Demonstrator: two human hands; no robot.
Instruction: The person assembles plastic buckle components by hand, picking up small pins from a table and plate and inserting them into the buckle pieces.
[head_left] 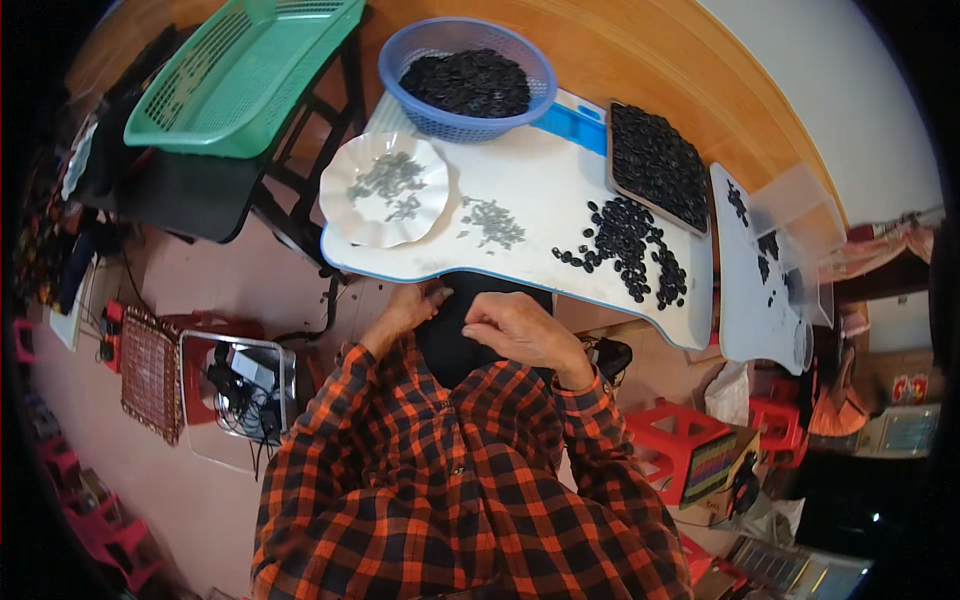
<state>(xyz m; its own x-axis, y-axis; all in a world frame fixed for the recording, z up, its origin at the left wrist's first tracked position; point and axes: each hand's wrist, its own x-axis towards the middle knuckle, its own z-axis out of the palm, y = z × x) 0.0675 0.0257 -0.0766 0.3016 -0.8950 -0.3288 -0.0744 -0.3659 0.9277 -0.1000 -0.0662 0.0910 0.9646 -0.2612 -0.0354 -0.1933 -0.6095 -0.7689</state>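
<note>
Below the near edge of the white table (pixel 560 170), both hands are over my lap. My left hand (pixel 412 304) has its fingers curled in, and anything between them is too small to tell. Beside it, slightly to the right, my right hand (pixel 522 328) is closed with thumb and fingertips together; what it holds, if anything, cannot be made out. Just beyond them lies a loose pile of small grey translucent pieces (pixel 492 222). More such pieces are in a white scalloped dish (pixel 336 190) at the left. Black oval pieces (pixel 626 240) are spread to the right.
A blue-purple basket (pixel 465 127) of black pieces stands at the back, with a full tray of black pieces (pixel 657 160) at the right. A green basket (pixel 205 140) rests far left. Another white table (pixel 745 335) carries a clear container (pixel 805 245). Red stools (pixel 672 440) stand right.
</note>
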